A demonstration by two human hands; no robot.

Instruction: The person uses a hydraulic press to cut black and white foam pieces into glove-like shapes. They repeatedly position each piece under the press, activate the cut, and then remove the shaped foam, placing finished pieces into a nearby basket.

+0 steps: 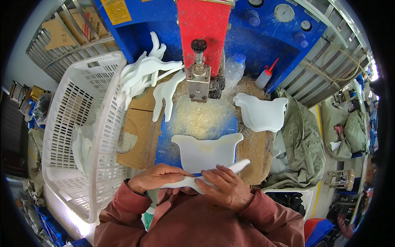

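Close to my body, a white curved piece [190, 182], smooth and foam-like, lies between my two hands. My left hand [162, 177] grips its left end, with the fingers laid along the top edge. Over its middle and right part, my right hand [226, 187] is closed, and a rounded tip sticks out beyond the fingers. Just past the hands, a flat white piece with two flared upper corners [207, 152] rests on the blue work plate [164, 142]. Pale dust [199, 119] covers the plate beneath the machine's metal head [199, 84].
A pile of white pieces [144, 72] sits at the back left beside a white plastic basket [53, 173]. Stacked pieces [263, 113] lie on the right of the bench. Behind them stand a red-tipped squeeze bottle [264, 76] and a clear bottle [235, 70]. Green-grey cloth [302, 144] hangs at the right.
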